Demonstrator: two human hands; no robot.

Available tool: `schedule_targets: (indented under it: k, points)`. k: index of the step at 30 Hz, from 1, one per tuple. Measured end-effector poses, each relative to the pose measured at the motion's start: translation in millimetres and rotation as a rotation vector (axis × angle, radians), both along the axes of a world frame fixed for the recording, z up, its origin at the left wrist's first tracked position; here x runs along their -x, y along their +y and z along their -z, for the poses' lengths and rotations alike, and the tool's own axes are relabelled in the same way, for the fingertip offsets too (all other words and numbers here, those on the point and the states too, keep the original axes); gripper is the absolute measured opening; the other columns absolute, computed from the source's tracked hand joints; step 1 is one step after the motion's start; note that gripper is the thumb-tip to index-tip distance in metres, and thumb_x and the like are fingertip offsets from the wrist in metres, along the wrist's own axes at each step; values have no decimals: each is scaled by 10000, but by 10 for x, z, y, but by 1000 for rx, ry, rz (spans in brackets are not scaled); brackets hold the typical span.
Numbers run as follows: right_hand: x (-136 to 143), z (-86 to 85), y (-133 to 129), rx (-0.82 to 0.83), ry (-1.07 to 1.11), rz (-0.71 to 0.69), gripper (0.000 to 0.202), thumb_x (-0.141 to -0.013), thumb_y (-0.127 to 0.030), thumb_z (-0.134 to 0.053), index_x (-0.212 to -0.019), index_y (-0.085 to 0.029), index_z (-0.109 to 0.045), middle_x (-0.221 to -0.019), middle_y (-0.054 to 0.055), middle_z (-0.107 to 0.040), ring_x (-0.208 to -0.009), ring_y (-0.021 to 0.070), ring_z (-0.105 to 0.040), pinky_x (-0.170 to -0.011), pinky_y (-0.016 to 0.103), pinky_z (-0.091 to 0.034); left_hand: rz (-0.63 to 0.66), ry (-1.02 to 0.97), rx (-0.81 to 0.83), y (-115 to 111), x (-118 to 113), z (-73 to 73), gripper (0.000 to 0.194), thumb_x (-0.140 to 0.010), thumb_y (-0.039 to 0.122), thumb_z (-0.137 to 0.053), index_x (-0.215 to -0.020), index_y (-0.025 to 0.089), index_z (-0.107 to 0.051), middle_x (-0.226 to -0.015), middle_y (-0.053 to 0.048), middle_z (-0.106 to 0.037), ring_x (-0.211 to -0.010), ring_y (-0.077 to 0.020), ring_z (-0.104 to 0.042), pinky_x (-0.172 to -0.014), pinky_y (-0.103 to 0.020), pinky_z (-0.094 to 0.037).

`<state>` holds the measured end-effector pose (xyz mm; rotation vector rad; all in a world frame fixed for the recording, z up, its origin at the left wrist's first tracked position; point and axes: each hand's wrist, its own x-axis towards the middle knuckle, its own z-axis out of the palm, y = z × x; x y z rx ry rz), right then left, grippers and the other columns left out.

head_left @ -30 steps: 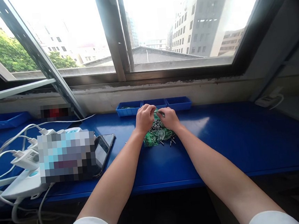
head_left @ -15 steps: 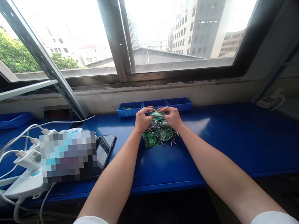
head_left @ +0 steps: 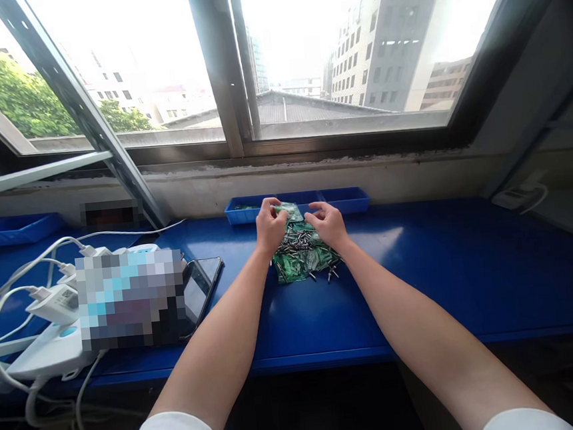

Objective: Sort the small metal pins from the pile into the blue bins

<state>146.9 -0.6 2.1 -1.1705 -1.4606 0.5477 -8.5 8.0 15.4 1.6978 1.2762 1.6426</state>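
Note:
My left hand pinches a small green clear-plastic packet by its left side, holding it up above the pile. Just right of that packet is my right hand, its thumb and forefinger a little apart and nothing visible between them. Beneath both hands lies a heap of small silver metal pins, shaped like rivets. More green packets lie flat at the near side of the heap, and a few loose pins rest beside them on the blue tabletop.
Behind my hands, against the wall, stands a blue three-part bin; green packets show in its left compartment. To the left are a phone, a white power strip with plugged-in chargers and cables, and another blue bin.
My right hand has come off the green packet, opening a gap between the hands. The packet stays in my left hand, now raised slightly and tilted to the left.

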Motion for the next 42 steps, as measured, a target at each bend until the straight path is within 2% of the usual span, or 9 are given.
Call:
schedule_targets:
  k: [2,5,13,19,23,26,31,37,42]
  points:
    - [-7,-10,-19,7,-35,14,332,-737,-382,-588,-990,-170,-626,-720,34,-689,-692,185,-642,-661,299,-493,-173,46,-10,-2,58,-46,35,-694,205,-526,-727,199,-533,-545,58,-457,-505,-98,-434,-525,-219,-347]
    - [-8,-34,-59,-4,-103,13,272,-737,-360,-583,-924,-175,-652,-708,26,-684,-689,178,-636,-675,295,-491,-352,83,18,11,152,-94,46,-679,228,-538,-647,197,-526,-565,36,-507,-550,-126,-479,-578,-245,-371]
    - [13,-24,-106,-75,-297,-50,230,-746,-360,-576,-852,-186,-682,-759,35,-697,-724,175,-636,-689,283,-490,-519,4,13,193,313,-60,195,-716,295,-563,-869,180,-595,-759,-9,-623,-693,-156,-570,-721,-269,-445]
    - [6,-1,-98,-78,-388,-83,220,-754,-354,-573,-845,-189,-687,-787,39,-703,-729,175,-638,-685,277,-493,-453,85,53,398,454,-2,469,-729,327,-556,-1165,155,-542,-1142,-92,-603,-997,-213,-572,-907,-319,-429]
    - [3,4,-89,-82,-429,-94,218,-756,-357,-579,-855,-195,-686,-806,33,-703,-742,171,-635,-694,270,-490,-315,322,232,380,465,8,622,-714,373,-587,-1309,241,-460,-1350,-78,-480,-1290,-297,-359,-1044,-450,-293]
    - [3,5,-89,-67,-462,-102,212,-758,-356,-580,-858,-201,-684,-816,30,-702,-757,170,-630,-710,269,-485,-283,444,280,327,435,-1,650,-731,362,-566,-1353,265,-407,-1437,-59,-376,-1365,-298,-223,-1081,-488,-208]
    - [-15,-1,-80,-28,-497,-71,213,-787,-323,-532,-884,-205,-681,-872,36,-697,-841,178,-611,-733,266,-475,-290,457,237,263,403,-41,599,-758,288,-505,-1346,210,-423,-1385,-71,-448,-1312,-276,-333,-1063,-441,-263]
    - [-70,25,-32,86,-597,37,272,-784,-257,-497,-980,-186,-671,-955,62,-686,-1012,219,-545,-839,298,-438,-213,611,253,164,356,-47,336,-753,218,-459,-1029,225,-651,-1107,-43,-653,-1086,-245,-547,-913,-349,-406]
    - [-76,52,-2,131,-678,91,349,-777,-303,-510,-1071,-173,-644,-1085,85,-645,-1089,258,-496,-914,345,-397,-192,798,243,133,268,55,314,-778,341,-484,-1010,213,-654,-1043,-55,-680,-1012,-247,-590,-849,-315,-425]
